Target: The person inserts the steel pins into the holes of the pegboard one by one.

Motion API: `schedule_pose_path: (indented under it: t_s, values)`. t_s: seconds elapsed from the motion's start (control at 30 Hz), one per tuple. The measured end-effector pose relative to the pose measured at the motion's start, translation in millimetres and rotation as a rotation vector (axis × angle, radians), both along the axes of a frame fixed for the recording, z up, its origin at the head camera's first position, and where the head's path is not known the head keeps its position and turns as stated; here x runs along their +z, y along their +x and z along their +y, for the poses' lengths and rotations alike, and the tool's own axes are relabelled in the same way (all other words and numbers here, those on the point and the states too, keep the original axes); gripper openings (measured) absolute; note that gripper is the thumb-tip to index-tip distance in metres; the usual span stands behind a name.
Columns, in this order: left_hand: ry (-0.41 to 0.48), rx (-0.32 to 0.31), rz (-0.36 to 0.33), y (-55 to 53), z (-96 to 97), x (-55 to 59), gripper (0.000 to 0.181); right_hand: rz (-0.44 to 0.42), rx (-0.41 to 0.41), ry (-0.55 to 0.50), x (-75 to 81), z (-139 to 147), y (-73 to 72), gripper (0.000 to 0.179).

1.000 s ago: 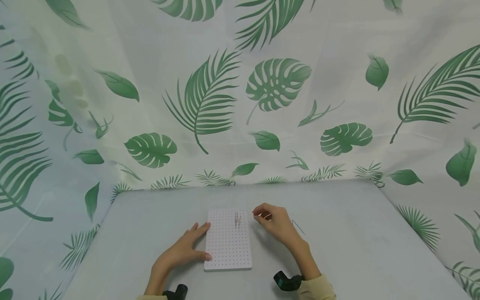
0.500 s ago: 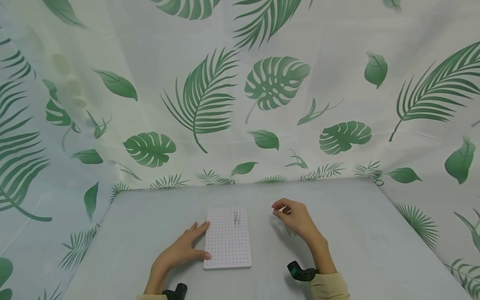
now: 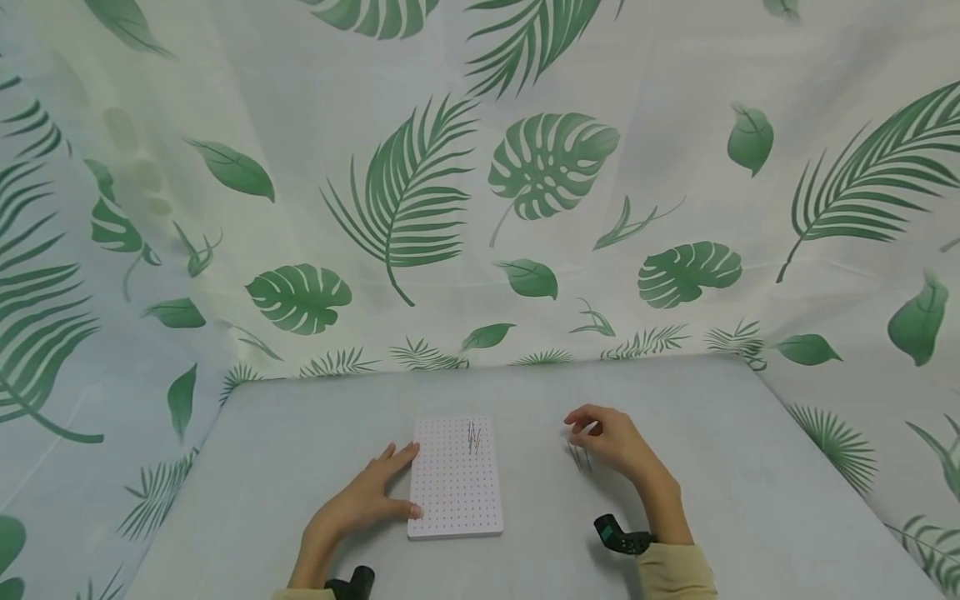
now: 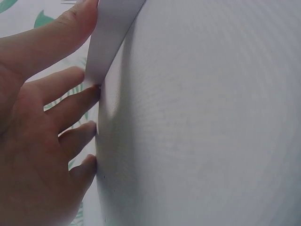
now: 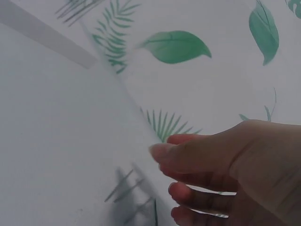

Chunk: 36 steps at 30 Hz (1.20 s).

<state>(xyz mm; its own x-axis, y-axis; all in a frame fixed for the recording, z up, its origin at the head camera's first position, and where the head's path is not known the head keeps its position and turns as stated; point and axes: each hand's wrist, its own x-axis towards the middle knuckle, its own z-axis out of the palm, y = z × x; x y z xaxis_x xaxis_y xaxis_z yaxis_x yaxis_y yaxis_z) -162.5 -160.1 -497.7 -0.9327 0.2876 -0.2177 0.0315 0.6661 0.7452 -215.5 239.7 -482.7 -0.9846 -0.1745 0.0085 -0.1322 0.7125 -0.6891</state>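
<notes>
A white pegboard [image 3: 455, 492] with rows of small holes lies on the table. Several thin dark pins [image 3: 474, 438] stand in its far right part, seen also at the top of the right wrist view. My left hand [image 3: 367, 492] rests at the board's left side, thumb and fingertips touching its edge, fingers mostly straight. My right hand [image 3: 611, 437] is to the right of the board, over several loose thin pins [image 5: 120, 186] on the table. Its thumb is near the index finger, the fingers are loosely bent, and nothing shows between them.
A pale grey table [image 3: 735, 483] spreads around the board. Behind and beside it hangs a white cloth [image 3: 585, 333] printed with green leaves. Black wrist cameras [image 3: 622, 535] sit on both wrists.
My right hand has moved right, away from the board's far right corner to above the loose pins, and lowered slightly at the end. The left hand and board stay still.
</notes>
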Motion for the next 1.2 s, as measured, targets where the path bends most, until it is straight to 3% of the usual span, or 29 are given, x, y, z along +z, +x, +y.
schedule_pose_path:
  t_s: [0.33,0.6,0.93,1.2]
  values:
    - [0.010,-0.007,0.005,-0.2,-1.0,-1.0,0.098,-0.127,0.076,-0.007,-0.8,11,3.6,0.038]
    - [0.005,-0.013,0.011,-0.3,-1.5,-1.6,0.098,-0.178,0.098,0.026,-7.3,15,2.3,0.052]
    - [0.008,-0.006,-0.002,1.0,-1.0,0.5,0.098,-0.154,0.118,0.013,-13.1,15,2.5,0.051]
    - [0.007,-0.001,-0.003,0.6,-0.4,0.0,0.098,-0.114,0.085,0.011,-13.4,14,2.7,0.038]
